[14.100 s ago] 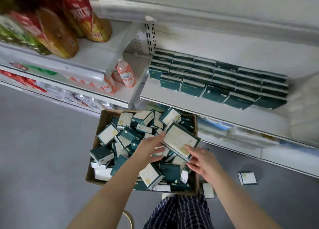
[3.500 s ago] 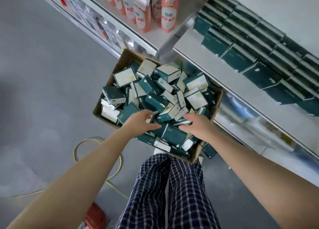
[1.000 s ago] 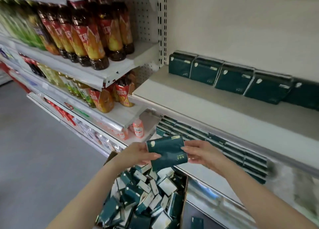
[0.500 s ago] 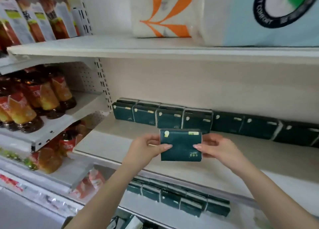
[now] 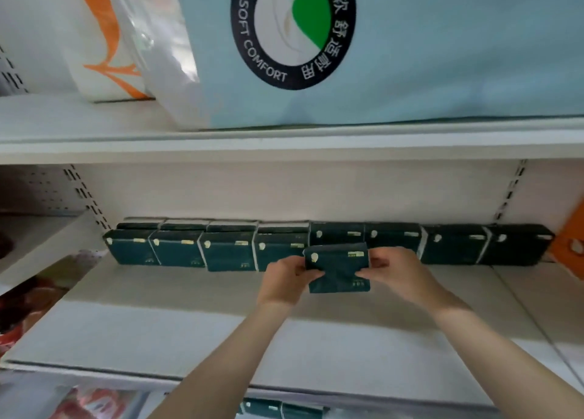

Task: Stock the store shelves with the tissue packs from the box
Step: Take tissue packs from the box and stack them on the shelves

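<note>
I hold one dark green tissue pack upright between both hands, just above the white shelf. My left hand pinches its left edge and my right hand pinches its right edge. Behind it a row of several matching green packs stands along the shelf's back wall; the left ones sit two deep. The held pack hangs in front of the single-deep stretch, right of the doubled packs. The box is out of view.
The shelf above carries a large pale blue tissue bag and a white and orange bag. An orange item stands at the row's right end. More green packs show on the shelf below. Drink shelves lie to the left.
My view has risen from the box and the lower shelf to this shelf. Both hands have carried the pack forward and to the right, closer to the back row.
</note>
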Demonstrator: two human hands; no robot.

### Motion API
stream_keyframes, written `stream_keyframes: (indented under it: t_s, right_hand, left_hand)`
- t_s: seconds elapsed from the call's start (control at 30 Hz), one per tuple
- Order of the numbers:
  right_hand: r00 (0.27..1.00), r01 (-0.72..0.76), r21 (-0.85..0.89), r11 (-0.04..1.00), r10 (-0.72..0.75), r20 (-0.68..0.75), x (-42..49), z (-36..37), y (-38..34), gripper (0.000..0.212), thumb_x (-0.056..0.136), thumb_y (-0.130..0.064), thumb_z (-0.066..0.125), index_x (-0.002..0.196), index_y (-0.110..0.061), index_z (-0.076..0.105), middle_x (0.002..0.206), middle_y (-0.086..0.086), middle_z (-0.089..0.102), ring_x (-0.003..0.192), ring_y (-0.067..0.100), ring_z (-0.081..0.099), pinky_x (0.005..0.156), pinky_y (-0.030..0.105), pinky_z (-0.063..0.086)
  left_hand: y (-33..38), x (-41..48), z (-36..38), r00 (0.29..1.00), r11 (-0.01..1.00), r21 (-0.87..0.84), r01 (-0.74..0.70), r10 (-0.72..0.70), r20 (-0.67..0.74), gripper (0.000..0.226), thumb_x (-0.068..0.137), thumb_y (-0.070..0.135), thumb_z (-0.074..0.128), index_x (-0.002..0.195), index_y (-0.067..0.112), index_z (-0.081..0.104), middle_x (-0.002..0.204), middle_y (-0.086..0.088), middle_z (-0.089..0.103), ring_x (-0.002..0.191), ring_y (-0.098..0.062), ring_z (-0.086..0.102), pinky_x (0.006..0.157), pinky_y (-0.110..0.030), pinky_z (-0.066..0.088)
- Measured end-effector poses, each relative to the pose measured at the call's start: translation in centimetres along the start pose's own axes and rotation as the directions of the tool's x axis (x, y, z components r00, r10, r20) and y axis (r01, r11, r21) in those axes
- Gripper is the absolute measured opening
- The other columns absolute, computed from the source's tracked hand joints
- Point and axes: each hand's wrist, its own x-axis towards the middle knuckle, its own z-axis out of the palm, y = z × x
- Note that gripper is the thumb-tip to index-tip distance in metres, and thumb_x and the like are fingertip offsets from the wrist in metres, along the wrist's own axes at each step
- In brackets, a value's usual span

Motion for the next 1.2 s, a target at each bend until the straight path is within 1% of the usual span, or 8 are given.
stream_keyframes:
  t_s: [0.1,0.23,0.33,0.47,0.7,0.9,1.1,1.2]
  right_hand:
    - [1.0,0.0,-0.062,0.998,-0.001,-0.016,0.9,0.5,1.5,0.021,0.087,-0.027,0.075,0.107,-0.024,0.077,0.088,-0.014,0.076,0.081,0.0,0.069,0.077,0.024,0.054]
    - [0.994,-0.021,-0.126,0.992,0.007,-0.112,2.0,2.1,2.4,0.023,0.086,-0.034,0.075,0.104,-0.021,0.076,0.086,-0.006,0.076,0.079,0.009,0.069,0.072,0.026,0.055]
    - [0.982,-0.043,-0.172,0.984,0.009,-0.191,2.6,3.0,2.5,0.015,0.084,-0.038,0.077,0.082,-0.026,0.069,0.068,-0.01,0.067,0.065,0.009,0.063,0.052,0.018,0.041]
    - [0.967,-0.123,-0.245,0.962,0.06,-0.249,3.0,3.5,2.7,0.045,0.084,-0.046,0.074,0.058,-0.025,0.044,0.052,-0.009,0.049,0.051,0.011,0.05,0.047,0.027,0.03]
    - [0.961,-0.135,-0.147,0.98,0.093,-0.259,2.4,3.4,3.0,0.029,0.085,-0.039,0.076,0.085,-0.011,0.069,0.077,0.0,0.071,0.075,0.016,0.066,0.063,0.029,0.045]
    - [0.907,-0.145,-0.133,0.98,0.078,-0.414,0.0,3.0,1.7,0.055,0.08,-0.046,0.078,0.117,-0.011,0.058,0.082,-0.004,0.06,0.082,0.019,0.06,0.066,0.03,0.042]
    - [0.947,0.039,-0.041,0.998,-0.05,-0.316,-1.5,5.1,-5.3,0.064,0.076,-0.051,0.079,0.127,-0.022,0.053,0.093,-0.011,0.057,0.091,0.008,0.055,0.072,0.021,0.04]
    - [0.952,0.173,0.002,0.985,-0.166,-0.256,-2.2,8.5,-10.0,0.06,0.076,-0.049,0.08,0.125,-0.025,0.056,0.098,-0.014,0.061,0.092,0.005,0.058,0.077,0.022,0.046]
  left_hand:
    - [0.1,0.6,1.0,0.999,1.0,0.012,0.023,-0.023,-0.026,0.04,0.087,0.041,0.076,0.059,0.02,0.056,0.053,0.008,0.053,0.051,-0.005,0.045,0.047,-0.018,0.033]
    - [0.3,1.2,1.2,0.999,0.995,0.097,0.038,-0.034,-0.04,0.043,0.092,0.045,0.069,0.073,0.007,0.065,0.067,-0.006,0.067,0.065,-0.02,0.061,0.06,-0.031,0.045]
    - [0.3,1.6,1.2,0.998,0.986,0.157,0.047,-0.042,-0.039,0.04,0.094,0.044,0.066,0.079,0.007,0.067,0.075,-0.005,0.07,0.076,-0.024,0.065,0.067,-0.034,0.049]
    - [0.4,1.9,1.4,0.996,0.965,0.247,0.086,-0.074,-0.058,0.038,0.095,0.049,0.062,0.078,0.015,0.064,0.074,0.0,0.066,0.075,-0.025,0.063,0.058,-0.03,0.04]
    - [1.0,2.5,1.3,0.987,0.902,0.411,0.134,-0.084,-0.137,0.038,0.091,0.063,0.057,0.092,0.028,0.07,0.082,0.01,0.062,0.076,-0.021,0.053,0.06,-0.028,0.034]
    - [-0.1,0.8,0.0,0.987,0.929,0.338,0.149,-0.12,-0.105,0.042,0.087,0.074,0.056,0.097,0.035,0.069,0.088,0.014,0.068,0.079,-0.015,0.06,0.061,-0.026,0.037]
    - [-2.8,-2.9,-6.5,0.985,0.989,0.051,0.137,-0.13,-0.117,0.036,0.08,0.07,0.069,0.099,0.04,0.068,0.097,0.024,0.071,0.093,-0.003,0.067,0.085,-0.03,0.055]
    - [-5.1,-6.8,-10.9,0.983,0.997,-0.062,0.044,-0.054,-0.174,0.045,0.074,0.068,0.074,0.104,0.034,0.068,0.096,0.023,0.071,0.093,0.003,0.067,0.083,-0.018,0.053]
